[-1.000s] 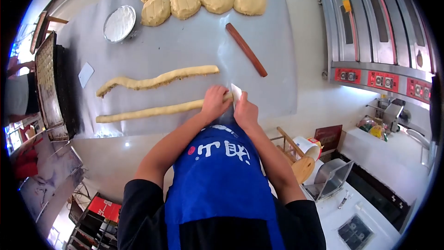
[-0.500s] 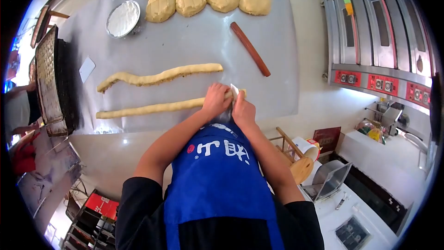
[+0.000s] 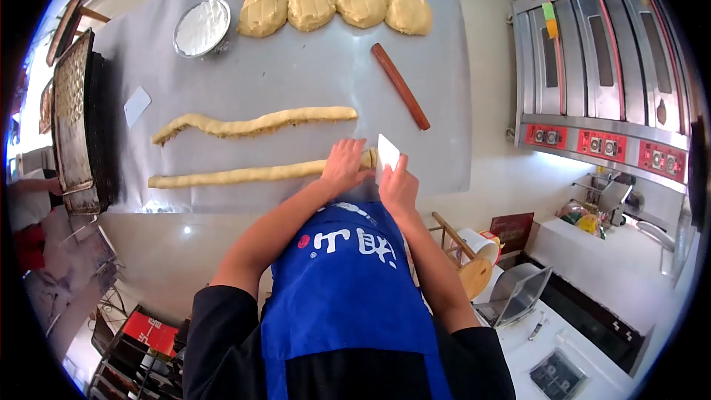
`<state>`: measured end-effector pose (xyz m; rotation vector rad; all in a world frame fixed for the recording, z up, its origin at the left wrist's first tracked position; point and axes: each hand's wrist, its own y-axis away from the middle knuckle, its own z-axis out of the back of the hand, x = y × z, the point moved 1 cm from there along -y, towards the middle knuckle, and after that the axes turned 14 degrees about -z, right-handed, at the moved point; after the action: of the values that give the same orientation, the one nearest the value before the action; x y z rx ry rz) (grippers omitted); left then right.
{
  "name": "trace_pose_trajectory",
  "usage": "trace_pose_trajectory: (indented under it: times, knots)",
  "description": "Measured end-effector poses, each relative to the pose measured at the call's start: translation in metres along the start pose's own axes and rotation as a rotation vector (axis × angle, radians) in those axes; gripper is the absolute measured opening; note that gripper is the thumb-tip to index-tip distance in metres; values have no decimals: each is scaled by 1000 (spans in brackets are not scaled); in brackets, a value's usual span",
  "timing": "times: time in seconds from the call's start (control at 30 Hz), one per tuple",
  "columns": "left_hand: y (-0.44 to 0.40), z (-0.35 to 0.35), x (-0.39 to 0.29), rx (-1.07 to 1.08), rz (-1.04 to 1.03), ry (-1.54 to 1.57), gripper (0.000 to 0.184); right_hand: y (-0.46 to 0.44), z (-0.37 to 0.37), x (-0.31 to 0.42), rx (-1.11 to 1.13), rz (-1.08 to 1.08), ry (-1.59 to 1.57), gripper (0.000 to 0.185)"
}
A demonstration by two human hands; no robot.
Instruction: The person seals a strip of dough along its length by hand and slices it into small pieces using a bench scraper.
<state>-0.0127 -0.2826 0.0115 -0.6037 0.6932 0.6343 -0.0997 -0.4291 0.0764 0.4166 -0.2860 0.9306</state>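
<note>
A long dough rope (image 3: 244,176) lies across the metal-topped table in front of me. My left hand (image 3: 345,167) is over it near its right end, fingers curled around it. In my right hand (image 3: 398,187) is a white dough scraper (image 3: 387,154), tilted up just beyond the rope's cut-looking end. Whether a dough piece sits behind the blade is hidden. Farther back lies a second, wavy dough rope (image 3: 255,124) with brown filling showing along its lower edge.
Several large dough lumps (image 3: 311,6) stand at the back beside a bowl of white powder (image 3: 201,27). A brown rolling pin (image 3: 401,87) lies to the right, a white card-like scraper (image 3: 137,107) to the left. Dark baking trays (image 3: 78,122) are at the left edge; ovens (image 3: 592,67) stand right.
My right hand has moved slightly right with the scraper, whose broad face now shows. The left hand stays on the rope, its fingers a little flatter. The whole view has shifted slightly.
</note>
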Motion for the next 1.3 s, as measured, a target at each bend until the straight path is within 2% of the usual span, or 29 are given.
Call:
trace_pose_trajectory:
  times: [0.07,0.2,0.3,0.37,0.47,0.6,0.67,0.7,0.77,0.87,1.1,1.3]
  knots:
    - [-7,11,-7,250,-62,-115,60,1,8,0,-76,-4,-60,39]
    - [-4,-12,12,311,-99,-206,64,-2,4,-14,-133,-62,-121,40]
    - [-7,-9,8,353,-86,-168,57,0,6,-22,-183,-28,-145,38]
    - [-7,0,-4,211,-46,-218,48,4,9,-26,-194,-40,-150,39]
    - [-2,-9,10,320,-127,-241,51,13,8,-21,-143,-46,-111,38]
    - [-5,-6,5,340,-68,-170,52,12,5,-11,-92,-20,-6,40]
    - [-2,3,-2,18,-9,-43,43,12,10,-4,-90,9,-30,37]
    - [0,4,0,26,-9,-43,43,11,10,0,-88,2,-34,37]
    - [4,3,7,106,32,37,31,8,8,7,-1,36,30,34]
    - [0,3,6,79,16,38,22,5,1,13,89,76,120,33]
    - [1,0,9,61,-30,7,18,-16,5,37,184,137,249,22]
    - [1,-6,22,190,-11,-138,21,-11,-43,20,52,120,200,17]
